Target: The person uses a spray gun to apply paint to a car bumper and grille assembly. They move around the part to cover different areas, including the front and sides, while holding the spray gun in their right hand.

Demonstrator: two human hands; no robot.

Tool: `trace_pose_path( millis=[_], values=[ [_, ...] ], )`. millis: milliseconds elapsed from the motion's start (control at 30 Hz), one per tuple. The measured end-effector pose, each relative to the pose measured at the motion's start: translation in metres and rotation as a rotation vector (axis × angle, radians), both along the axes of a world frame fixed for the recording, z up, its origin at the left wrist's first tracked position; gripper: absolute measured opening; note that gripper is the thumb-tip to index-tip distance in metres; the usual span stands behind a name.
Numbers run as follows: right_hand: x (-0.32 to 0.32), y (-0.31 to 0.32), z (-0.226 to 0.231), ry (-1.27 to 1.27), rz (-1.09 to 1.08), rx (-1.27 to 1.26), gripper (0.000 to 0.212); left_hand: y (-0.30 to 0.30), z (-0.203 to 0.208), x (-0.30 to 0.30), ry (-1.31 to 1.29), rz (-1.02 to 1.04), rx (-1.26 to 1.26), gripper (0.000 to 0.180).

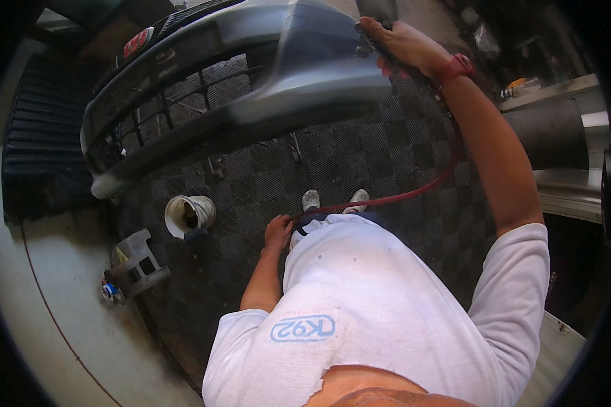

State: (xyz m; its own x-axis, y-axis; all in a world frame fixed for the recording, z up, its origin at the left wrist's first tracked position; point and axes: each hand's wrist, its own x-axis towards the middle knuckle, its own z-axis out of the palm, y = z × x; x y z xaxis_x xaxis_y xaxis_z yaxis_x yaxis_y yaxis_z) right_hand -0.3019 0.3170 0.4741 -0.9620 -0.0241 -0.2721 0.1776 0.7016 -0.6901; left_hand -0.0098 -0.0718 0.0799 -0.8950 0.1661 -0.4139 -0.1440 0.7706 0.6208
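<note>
View from a head cam, looking down a person's own white T-shirt (380, 305) to a dark checkered floor mat (360, 156).

A grey car bumper (251, 88), off the car w/ its black grille openings showing, sits propped above the mat, stretching from upper centre down to the left. All places below are relative to this bumper.

Right hand (400, 44): raised to the bumper's right end, arm stretched out, red watch (457, 66) on the wrist. Fingers are curled tight around a dark hand tool (377, 13) held at the bumper's top right corner; most of the tool is cut off by the frame edge, so can't tell its exact type. A red hose (400, 197) runs from below that wrist, down the forearm & across the mat toward the person's waist.

Left hand (278, 232): hangs well below the bumper, at the hip. Fingers loosely bent, close to the hose end; can't tell if they grip it or just rest by it.

Two light shoes (332, 200) show below the bumper's right half, just above the shirt hem.

Below the bumper's left end: a white bucket (190, 216) tipped on its side, on the mat. Further down-left, on bare concrete, a grey plastic car part (139, 264).

Far right of the bumper: a metal bench (557, 91).
</note>
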Motion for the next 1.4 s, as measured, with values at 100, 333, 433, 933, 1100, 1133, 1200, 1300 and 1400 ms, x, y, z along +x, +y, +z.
trace_pose_path(
  millis=[100, 333, 433, 933, 1100, 1133, 1200, 1300, 1400],
  values=[
    [0.011, -0.013, 0.010, 0.016, 0.066, -0.066, 0.081, 0.009, -0.003, -0.003, 0.002, -0.019, -0.038, 0.027],
    [0.012, -0.083, 0.027, 0.039, 0.286, -0.146, 0.073, 0.016, 0.020, 0.001, -0.141, 0.124, -0.092, 0.038],
    [0.013, -0.111, 0.039, 0.018, 0.356, -0.096, 0.075, 0.017, 0.020, 0.009, -0.173, 0.213, -0.092, 0.042],
    [0.073, -0.021, -0.015, -0.007, -0.022, -0.183, 0.069, 0.006, 0.008, 0.006, -0.235, 0.147, -0.123, 0.055],
    [0.123, -0.037, -0.033, 0.030, -0.159, -0.280, 0.066, -0.006, -0.001, 0.001, -0.278, 0.207, -0.257, 0.065],
    [0.132, -0.047, -0.036, 0.043, -0.163, -0.300, 0.066, -0.012, -0.005, 0.002, -0.286, 0.230, -0.289, 0.068],
    [0.143, -0.070, -0.042, 0.125, -0.083, -0.349, 0.062, -0.029, -0.013, 0.007, -0.338, 0.273, -0.329, 0.070],
    [0.152, -0.108, -0.058, 0.260, 0.003, -0.433, 0.057, -0.049, -0.007, 0.009, -0.403, 0.348, -0.356, 0.072],
    [0.159, -0.129, -0.082, 0.305, 0.065, -0.543, 0.052, -0.068, -0.004, 0.009, -0.475, 0.363, -0.400, 0.073]
  ],
)
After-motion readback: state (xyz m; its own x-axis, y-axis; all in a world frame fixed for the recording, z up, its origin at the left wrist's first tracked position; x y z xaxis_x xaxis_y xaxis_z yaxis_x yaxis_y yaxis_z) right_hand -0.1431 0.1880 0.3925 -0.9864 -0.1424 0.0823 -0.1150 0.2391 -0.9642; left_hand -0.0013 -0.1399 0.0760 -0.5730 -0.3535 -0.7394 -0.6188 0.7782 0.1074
